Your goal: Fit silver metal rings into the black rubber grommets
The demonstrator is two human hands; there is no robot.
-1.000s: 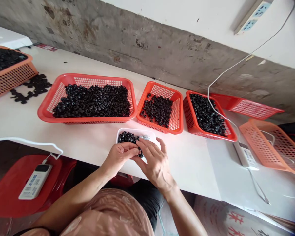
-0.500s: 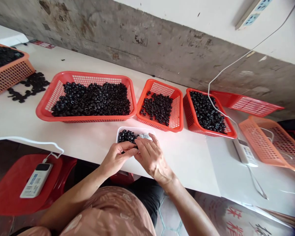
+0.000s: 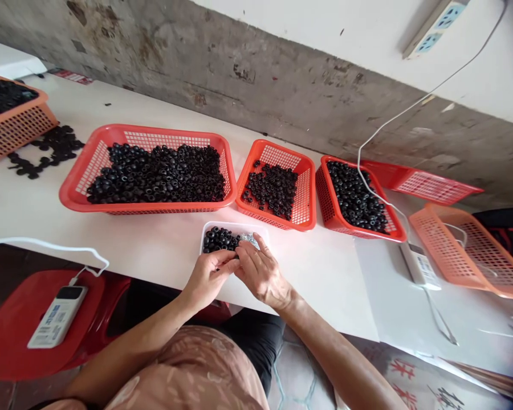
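Observation:
A small white tray (image 3: 202, 232) on the table's front part holds black round pieces (image 3: 219, 239) on its left and tiny silvery pieces (image 3: 248, 237) on its right. My left hand (image 3: 209, 278) is at the tray's front edge, thumb and fingers pinched on a small black piece (image 3: 236, 257), mostly hidden. My right hand (image 3: 263, 278) meets it fingertip to fingertip over the tray's right part. Its fingers are bent together, and whatever lies beneath them is hidden.
Behind the tray stand a wide red basket (image 3: 154, 207), a smaller red basket (image 3: 311, 193) and a third one (image 3: 325, 191), all with black pieces. A white cable (image 3: 378, 134) crosses the third. An orange basket (image 3: 448, 250) and a power strip (image 3: 421, 266) are right.
Both hands stay together at the tray with only slight finger movement. The view has shifted a little, and the left fingers show slightly more of the tray's black pieces behind them.

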